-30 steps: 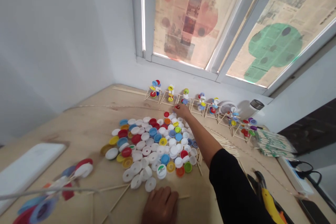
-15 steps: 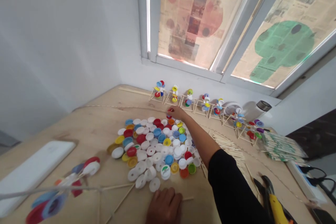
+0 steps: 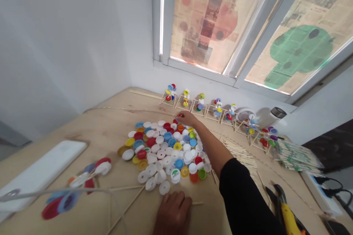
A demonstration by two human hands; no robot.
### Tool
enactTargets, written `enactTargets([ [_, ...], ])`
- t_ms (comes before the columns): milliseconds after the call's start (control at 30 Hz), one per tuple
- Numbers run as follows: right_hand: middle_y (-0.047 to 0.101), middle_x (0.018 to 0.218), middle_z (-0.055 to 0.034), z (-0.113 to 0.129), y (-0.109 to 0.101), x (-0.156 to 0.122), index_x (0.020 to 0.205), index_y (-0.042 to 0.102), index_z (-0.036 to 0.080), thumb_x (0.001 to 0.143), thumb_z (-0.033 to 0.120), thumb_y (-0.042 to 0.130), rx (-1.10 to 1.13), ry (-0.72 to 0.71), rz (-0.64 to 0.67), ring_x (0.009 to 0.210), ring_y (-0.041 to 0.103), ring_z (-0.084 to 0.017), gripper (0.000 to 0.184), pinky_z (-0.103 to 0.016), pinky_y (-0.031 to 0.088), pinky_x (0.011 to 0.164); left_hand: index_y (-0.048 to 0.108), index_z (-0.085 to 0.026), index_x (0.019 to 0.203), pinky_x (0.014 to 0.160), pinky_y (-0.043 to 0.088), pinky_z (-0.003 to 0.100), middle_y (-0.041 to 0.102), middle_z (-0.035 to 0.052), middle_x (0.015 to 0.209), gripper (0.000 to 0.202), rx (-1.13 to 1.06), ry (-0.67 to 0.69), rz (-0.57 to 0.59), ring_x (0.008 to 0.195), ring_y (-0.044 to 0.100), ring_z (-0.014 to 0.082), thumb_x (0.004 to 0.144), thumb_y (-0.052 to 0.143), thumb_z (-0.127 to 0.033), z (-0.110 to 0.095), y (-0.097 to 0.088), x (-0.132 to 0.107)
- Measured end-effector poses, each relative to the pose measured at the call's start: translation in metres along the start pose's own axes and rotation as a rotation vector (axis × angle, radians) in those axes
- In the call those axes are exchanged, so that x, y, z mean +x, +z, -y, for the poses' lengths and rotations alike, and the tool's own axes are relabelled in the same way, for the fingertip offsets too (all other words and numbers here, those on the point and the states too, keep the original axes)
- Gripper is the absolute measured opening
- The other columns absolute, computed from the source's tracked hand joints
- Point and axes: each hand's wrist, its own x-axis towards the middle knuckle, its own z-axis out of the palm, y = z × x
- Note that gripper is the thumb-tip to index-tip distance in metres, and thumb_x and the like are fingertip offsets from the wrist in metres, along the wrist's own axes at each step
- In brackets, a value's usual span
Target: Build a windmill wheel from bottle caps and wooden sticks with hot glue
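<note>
My right hand (image 3: 186, 118) reaches across to the far edge of a pile of bottle caps (image 3: 168, 150). Its fingers pinch a red bottle cap (image 3: 180, 115), mostly covered by the fingertips. Curled on the table at the near side of the pile is my left hand (image 3: 175, 211), closed, with a thin wooden stick (image 3: 197, 203) poking out to its right. The caps are white, red, blue, yellow, orange and green; several white ones have a hole in the middle. To the left of my left hand stands a blurred stick frame (image 3: 125, 188) with a wheel of caps (image 3: 78, 181).
Along the wall stand several small stick frames with cap wheels (image 3: 201, 103). Loose sticks (image 3: 239, 154), pliers with yellow handles (image 3: 289, 218), a bag of sticks (image 3: 299, 154), a power strip (image 3: 321, 192), a flask (image 3: 273, 116) and a fan (image 3: 245, 114) are at right. A white box (image 3: 46, 170) lies left.
The camera view has shifted slightly, so the table things appear a little to the right. My right hand stays at the far edge of the caps; my left hand has hardly moved.
</note>
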Motion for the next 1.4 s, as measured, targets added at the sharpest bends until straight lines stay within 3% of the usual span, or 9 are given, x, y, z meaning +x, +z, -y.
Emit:
enactTargets([
  [133, 0.070, 0.101, -0.0044, 0.005, -0.017, -0.014, 0.109, 0.070, 0.015, 0.092, 0.030, 0.067, 0.042, -0.024, -0.134, 0.093, 0.067, -0.021, 0.022, -0.037, 0.055, 0.084, 0.059, -0.024, 0.078, 0.065, 0.041, 0.035, 0.063, 0.0004, 0.071, 0.021, -0.011, -0.030, -0.032, 0.065, 0.058, 0.0192, 0.086, 0.051, -0.007, -0.004, -0.004, 0.005],
  [233, 0.067, 0.081, -0.0002, 0.009, -0.034, -0.035, 0.101, 0.071, 0.015, 0.086, 0.026, 0.066, 0.101, -0.052, -0.240, 0.079, 0.064, -0.017, 0.019, -0.032, 0.052, 0.078, 0.061, -0.023, 0.078, 0.065, 0.041, 0.035, 0.064, 0.0008, 0.072, 0.021, -0.008, -0.040, 0.025, 0.066, 0.058, 0.0192, 0.088, 0.050, -0.008, -0.009, -0.012, 0.012],
  [400, 0.068, 0.086, -0.0010, 0.018, -0.051, -0.094, 0.109, 0.068, 0.018, 0.082, 0.031, 0.068, 0.200, -0.130, -0.309, 0.078, 0.063, -0.015, 0.030, -0.031, 0.052, 0.077, 0.063, -0.022, 0.077, 0.067, 0.042, 0.035, 0.066, 0.0013, 0.074, 0.022, 0.007, -0.048, 0.103, 0.068, 0.059, 0.0190, 0.088, 0.052, -0.008, -0.013, -0.023, 0.018],
  [633, 0.071, 0.093, -0.0027, 0.020, -0.051, -0.203, 0.112, 0.067, 0.021, 0.079, 0.033, 0.074, 0.308, -0.206, -0.230, 0.081, 0.065, -0.016, 0.036, -0.034, 0.054, 0.081, 0.065, -0.023, 0.080, 0.072, 0.042, 0.036, 0.069, 0.0029, 0.080, 0.020, 0.010, -0.060, 0.190, 0.073, 0.061, 0.0200, 0.091, 0.052, -0.013, -0.014, -0.026, 0.019],
  [800, 0.072, 0.107, -0.0040, 0.004, -0.032, -0.284, 0.116, 0.068, 0.024, 0.083, 0.031, 0.071, 0.287, -0.115, -0.237, 0.089, 0.066, -0.017, 0.033, -0.036, 0.054, 0.088, 0.068, -0.023, 0.086, 0.074, 0.041, 0.037, 0.071, 0.0035, 0.082, 0.020, 0.003, -0.038, 0.250, 0.077, 0.062, 0.0216, 0.094, 0.051, -0.018, -0.013, -0.027, 0.022],
  [1033, 0.073, 0.110, -0.0066, -0.028, 0.024, -0.365, 0.116, 0.067, 0.022, 0.083, 0.022, 0.067, 0.212, 0.072, -0.373, 0.094, 0.070, -0.020, 0.032, -0.036, 0.056, 0.089, 0.068, -0.023, 0.081, 0.074, 0.042, 0.037, 0.071, 0.0041, 0.080, 0.024, 0.020, -0.013, 0.281, 0.078, 0.063, 0.0220, 0.094, 0.047, -0.020, -0.014, -0.029, 0.024],
  [1233, 0.071, 0.121, -0.0069, -0.022, 0.046, -0.377, 0.120, 0.064, 0.025, 0.084, 0.014, 0.066, -0.176, 0.080, -0.315, 0.110, 0.067, -0.023, 0.038, -0.036, 0.053, 0.093, 0.068, -0.023, 0.082, 0.070, 0.043, 0.038, 0.070, 0.0060, 0.079, 0.027, 0.062, -0.045, 0.266, 0.076, 0.064, 0.0251, 0.094, 0.044, -0.025, -0.001, -0.039, 0.018],
  [1400, 0.071, 0.122, -0.0073, -0.018, 0.051, -0.366, 0.119, 0.066, 0.025, 0.089, 0.016, 0.066, -0.213, 0.037, -0.288, 0.111, 0.065, -0.024, 0.031, -0.037, 0.048, 0.093, 0.071, -0.018, 0.096, 0.069, 0.043, 0.040, 0.071, 0.0107, 0.082, 0.031, 0.115, -0.084, 0.216, 0.080, 0.065, 0.0291, 0.095, 0.041, -0.029, 0.003, -0.046, 0.009],
])
